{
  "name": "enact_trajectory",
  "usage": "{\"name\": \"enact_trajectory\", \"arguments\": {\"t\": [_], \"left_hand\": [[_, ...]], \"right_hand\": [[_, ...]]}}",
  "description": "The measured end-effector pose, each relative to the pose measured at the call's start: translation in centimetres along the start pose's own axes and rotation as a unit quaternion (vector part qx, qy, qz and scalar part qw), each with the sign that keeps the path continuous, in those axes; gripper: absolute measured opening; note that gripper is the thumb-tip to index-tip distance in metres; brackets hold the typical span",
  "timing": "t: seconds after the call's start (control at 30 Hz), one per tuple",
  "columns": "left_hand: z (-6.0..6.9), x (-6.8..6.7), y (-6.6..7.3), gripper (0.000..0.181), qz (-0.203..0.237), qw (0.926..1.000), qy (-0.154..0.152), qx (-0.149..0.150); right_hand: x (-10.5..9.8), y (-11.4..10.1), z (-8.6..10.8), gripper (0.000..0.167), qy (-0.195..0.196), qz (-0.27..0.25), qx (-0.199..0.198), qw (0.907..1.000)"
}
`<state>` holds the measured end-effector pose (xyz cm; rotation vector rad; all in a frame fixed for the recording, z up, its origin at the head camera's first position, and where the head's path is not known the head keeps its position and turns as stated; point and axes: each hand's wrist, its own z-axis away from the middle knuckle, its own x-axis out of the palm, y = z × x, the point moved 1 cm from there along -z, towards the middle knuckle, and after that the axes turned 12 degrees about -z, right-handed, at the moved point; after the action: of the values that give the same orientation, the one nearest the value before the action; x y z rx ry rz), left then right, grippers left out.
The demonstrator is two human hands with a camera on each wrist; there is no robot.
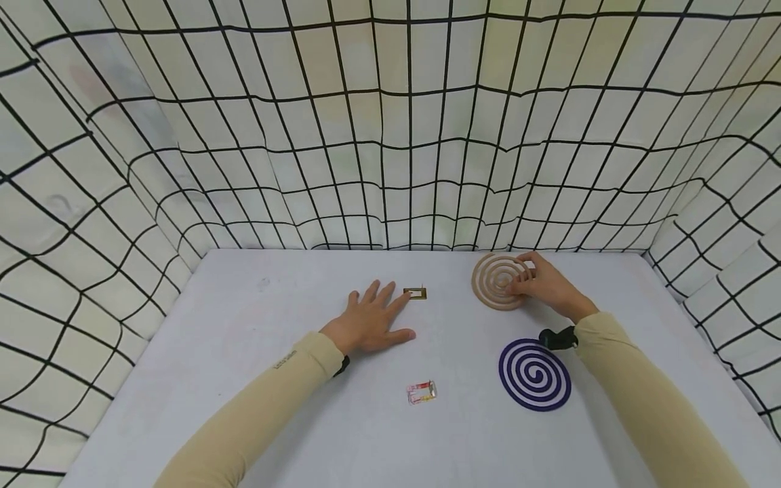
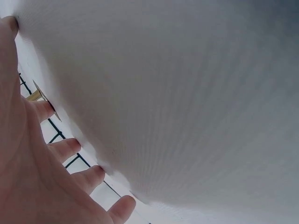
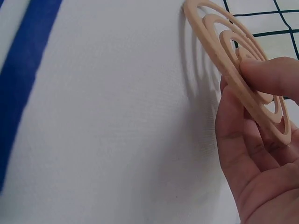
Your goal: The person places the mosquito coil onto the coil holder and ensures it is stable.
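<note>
My right hand (image 1: 549,286) pinches a tan spiral disc, a flat coil (image 1: 503,278), near the back of the white table. In the right wrist view the coil (image 3: 217,51) tilts off the surface, thumb on one face and fingers behind. My left hand (image 1: 370,322) lies on the table with its fingers spread. Its index fingertip touches or sits right beside a small gold rectangular frame (image 1: 416,298). From the left wrist, a sliver of the gold frame (image 2: 35,95) shows by that finger; whether it is pressed is unclear.
A dark purple-blue spiral disc (image 1: 536,375) lies flat below my right wrist. Nearer the front is a small pink, red and yellow rectangular piece (image 1: 423,385). Black-gridded white walls (image 1: 396,163) enclose the back and sides of the white table (image 1: 244,352).
</note>
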<state>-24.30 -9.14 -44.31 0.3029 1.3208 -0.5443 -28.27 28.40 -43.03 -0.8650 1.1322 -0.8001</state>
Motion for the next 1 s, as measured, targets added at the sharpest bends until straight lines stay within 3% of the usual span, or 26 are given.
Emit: {"name": "enact_trajectory", "arguments": {"t": [0.37, 0.8, 1.0], "left_hand": [[0.68, 0.03, -0.77, 0.085, -0.001, 0.9997, -0.016, -0.018], [0.53, -0.19, -0.8, 0.084, 0.0, 0.9997, -0.022, -0.009], [0.44, -0.37, -0.72, 0.082, -0.001, 0.9997, -0.025, -0.005]], "right_hand": [[0.95, -0.23, -0.48, 0.068, 0.004, -0.049, -0.001, 0.9988], [0.39, -0.41, -0.39, 0.055, -0.005, -0.078, -0.007, 0.9969], [0.03, -0.64, -0.12, 0.056, 0.003, -0.09, -0.009, 0.9959]]}}
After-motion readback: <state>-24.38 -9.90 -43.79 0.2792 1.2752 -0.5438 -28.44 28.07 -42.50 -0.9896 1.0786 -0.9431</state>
